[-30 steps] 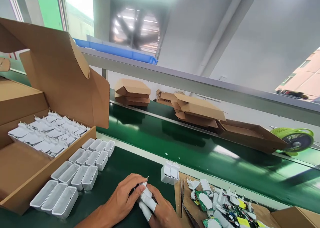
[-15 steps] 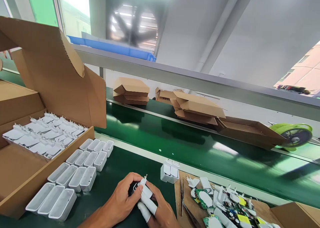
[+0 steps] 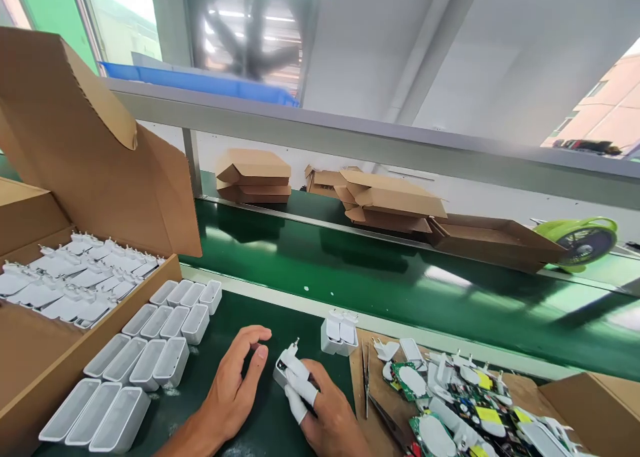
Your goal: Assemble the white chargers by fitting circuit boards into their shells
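A white plug adapter piece (image 3: 285, 365) with metal pins pointing up is held in my right hand (image 3: 327, 403), whose white-covered fingertips wrap its side. To the left, my left hand (image 3: 235, 377) is apart from it, thumb and fingers spread with nothing between them. Rows of white rectangular trays (image 3: 120, 418) stand on the dark green mat left of my left hand. Beyond my right hand sits a small white holder (image 3: 339, 333) with two white plug pieces in it.
An open cardboard box (image 3: 30, 370) with rows of white plug parts is at left. Tweezers (image 3: 367, 377), pliers and a pile of circuit boards (image 3: 465, 403) lie at right. Behind run a green conveyor (image 3: 350, 270), folded cartons (image 3: 395, 197) and a green fan (image 3: 583, 243).
My left hand has let go of the plug piece and moved left, its fingers opening. The piece stays in my right hand. The view has shifted slightly.
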Available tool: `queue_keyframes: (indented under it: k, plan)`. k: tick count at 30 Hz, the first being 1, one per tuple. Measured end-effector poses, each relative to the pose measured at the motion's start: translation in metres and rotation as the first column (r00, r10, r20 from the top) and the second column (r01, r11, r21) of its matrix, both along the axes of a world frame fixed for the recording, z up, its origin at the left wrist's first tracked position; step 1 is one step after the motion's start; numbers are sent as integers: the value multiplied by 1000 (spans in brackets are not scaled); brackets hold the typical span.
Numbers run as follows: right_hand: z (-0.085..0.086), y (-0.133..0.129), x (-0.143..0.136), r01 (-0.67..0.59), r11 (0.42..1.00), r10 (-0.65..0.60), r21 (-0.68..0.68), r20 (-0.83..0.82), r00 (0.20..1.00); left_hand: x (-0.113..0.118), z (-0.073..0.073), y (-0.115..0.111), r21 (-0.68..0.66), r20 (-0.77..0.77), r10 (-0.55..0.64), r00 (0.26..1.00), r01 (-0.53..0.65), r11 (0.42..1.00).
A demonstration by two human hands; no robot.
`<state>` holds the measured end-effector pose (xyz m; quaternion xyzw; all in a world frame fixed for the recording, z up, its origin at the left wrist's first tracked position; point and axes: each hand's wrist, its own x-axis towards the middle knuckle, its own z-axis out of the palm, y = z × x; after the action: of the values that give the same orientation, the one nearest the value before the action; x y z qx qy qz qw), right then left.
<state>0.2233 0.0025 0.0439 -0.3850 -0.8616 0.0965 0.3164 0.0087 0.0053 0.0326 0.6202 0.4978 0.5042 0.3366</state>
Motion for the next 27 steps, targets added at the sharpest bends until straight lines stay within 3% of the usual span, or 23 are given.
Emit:
queue_keyframes:
  k: [4, 8, 14, 18, 23, 27]
  plan:
    - [-10, 3, 0, -34, 999, 34, -13, 0, 999, 1, -2, 0, 6, -30, -18, 999, 18, 1000]
    - [-5, 1, 2, 19, 1000, -19, 16, -40, 999, 1, -3, 0, 18, -44, -12, 999, 13, 1000]
    - [-5, 0, 3, 30, 994, -30, -109, 3, 1000, 1, -5, 1, -7, -37, 4, 999, -4, 1000]
    - [-14, -1, 2, 27, 995, -30, -100, -23, 999, 5, -3, -2, -44, -64, -16, 998, 13, 999]
    - [-22, 0, 2, 82, 995, -91, -55, -173, 981, 8, 0, -4, -66, -85, -113, 990, 107, 992]
    - [-18, 3, 3, 20, 997, -33, -69, -202, 979, 12, -2, -6, -104, -75, -202, 976, 194, 975]
